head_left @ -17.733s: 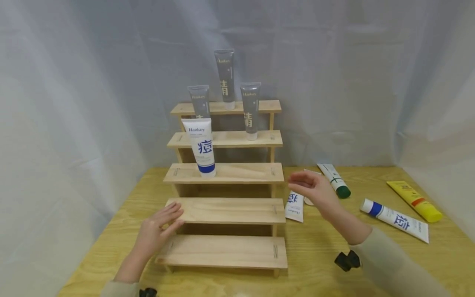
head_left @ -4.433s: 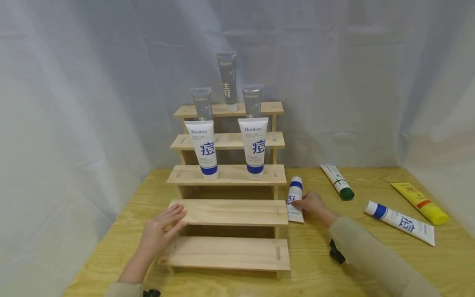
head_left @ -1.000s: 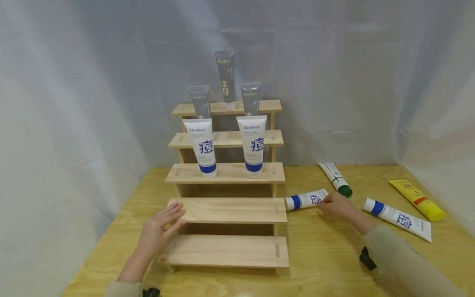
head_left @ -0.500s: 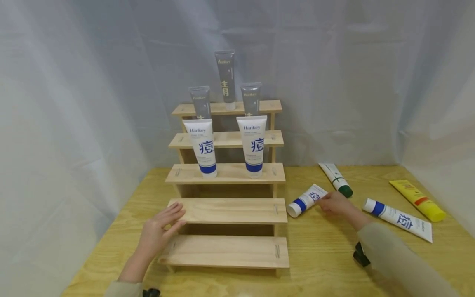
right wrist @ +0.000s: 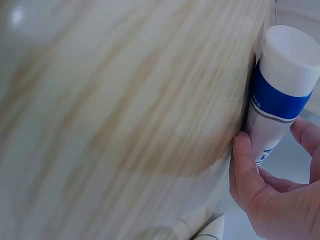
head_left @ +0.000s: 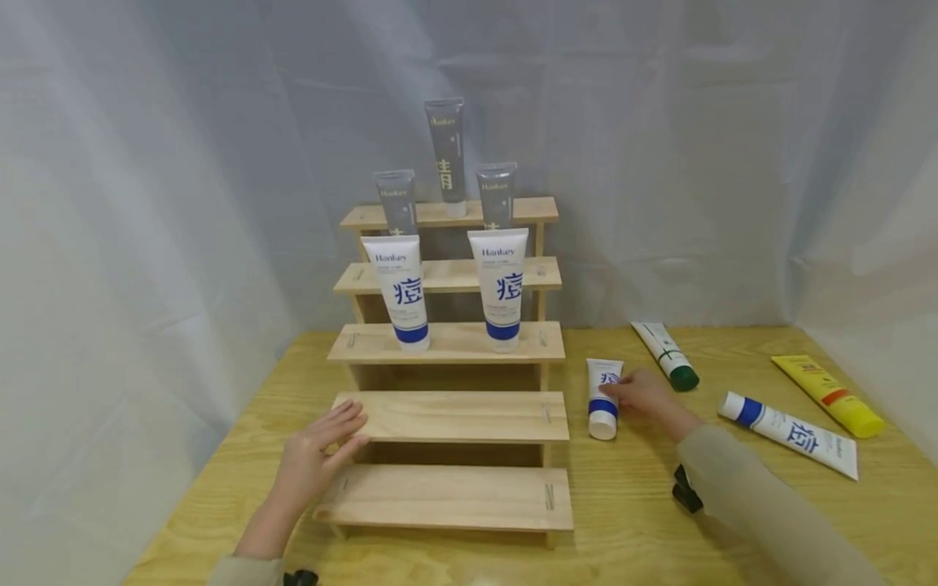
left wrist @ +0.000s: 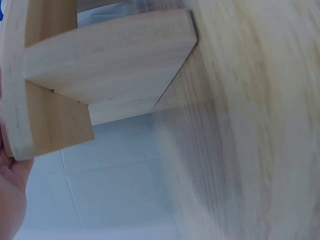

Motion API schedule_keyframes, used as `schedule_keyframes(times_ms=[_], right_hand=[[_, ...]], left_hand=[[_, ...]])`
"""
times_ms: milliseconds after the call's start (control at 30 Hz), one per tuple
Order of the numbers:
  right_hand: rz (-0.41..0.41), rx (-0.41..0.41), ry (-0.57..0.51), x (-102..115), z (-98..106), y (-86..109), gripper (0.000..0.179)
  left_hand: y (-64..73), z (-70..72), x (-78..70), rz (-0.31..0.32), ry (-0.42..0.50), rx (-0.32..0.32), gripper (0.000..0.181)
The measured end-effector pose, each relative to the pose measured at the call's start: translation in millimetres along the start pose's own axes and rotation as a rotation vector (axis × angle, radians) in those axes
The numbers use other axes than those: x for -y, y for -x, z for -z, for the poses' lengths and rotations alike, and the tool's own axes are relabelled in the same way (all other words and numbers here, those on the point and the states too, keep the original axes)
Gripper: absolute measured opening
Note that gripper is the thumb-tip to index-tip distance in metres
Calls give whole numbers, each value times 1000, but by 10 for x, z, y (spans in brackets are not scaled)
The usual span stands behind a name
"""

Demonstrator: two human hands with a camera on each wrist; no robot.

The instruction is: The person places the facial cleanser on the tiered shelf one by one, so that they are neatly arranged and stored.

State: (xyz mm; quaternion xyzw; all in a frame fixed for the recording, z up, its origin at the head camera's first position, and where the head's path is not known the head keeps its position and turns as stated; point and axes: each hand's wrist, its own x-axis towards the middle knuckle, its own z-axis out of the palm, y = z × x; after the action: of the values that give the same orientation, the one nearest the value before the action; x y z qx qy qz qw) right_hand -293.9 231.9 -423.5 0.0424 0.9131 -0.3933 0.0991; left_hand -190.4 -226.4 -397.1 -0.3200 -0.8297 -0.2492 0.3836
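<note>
My right hand (head_left: 646, 397) pinches a white squeeze tube (head_left: 603, 413) with a blue band beside the stand's right side. The tube lies on the table, white cap toward me and lettering up. In the right wrist view, thumb and fingers hold the tube (right wrist: 280, 97) from both sides, its crimped end hidden by the hand. My left hand (head_left: 313, 456) rests on the left end of the second-lowest tread of the stepped wooden stand (head_left: 454, 415), fingers on top. The left wrist view shows the left hand (left wrist: 12, 192) only partly, at the board's edge (left wrist: 17, 100).
Two white-blue tubes (head_left: 402, 290) stand caps down on the middle tread, before grey tubes (head_left: 444, 155) on the upper treads. At the right lie a green-capped tube (head_left: 667, 356), another white-blue tube (head_left: 791, 433) and a yellow tube (head_left: 828, 394). Curtains (head_left: 674, 163) surround the table (head_left: 630, 505).
The right hand has swung its tube round, the cap going from leftward to toward me. Since the oldest frame, a second white-blue tube stands on the middle tread's right. The left hand stays put.
</note>
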Motion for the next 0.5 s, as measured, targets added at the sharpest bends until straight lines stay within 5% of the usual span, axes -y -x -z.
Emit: schedule_keyframes(times_ms=[500], right_hand=[[-81,14,-27,157,-114,-54,37]], left_hand=[[10,4,13,19,-5,9,30]])
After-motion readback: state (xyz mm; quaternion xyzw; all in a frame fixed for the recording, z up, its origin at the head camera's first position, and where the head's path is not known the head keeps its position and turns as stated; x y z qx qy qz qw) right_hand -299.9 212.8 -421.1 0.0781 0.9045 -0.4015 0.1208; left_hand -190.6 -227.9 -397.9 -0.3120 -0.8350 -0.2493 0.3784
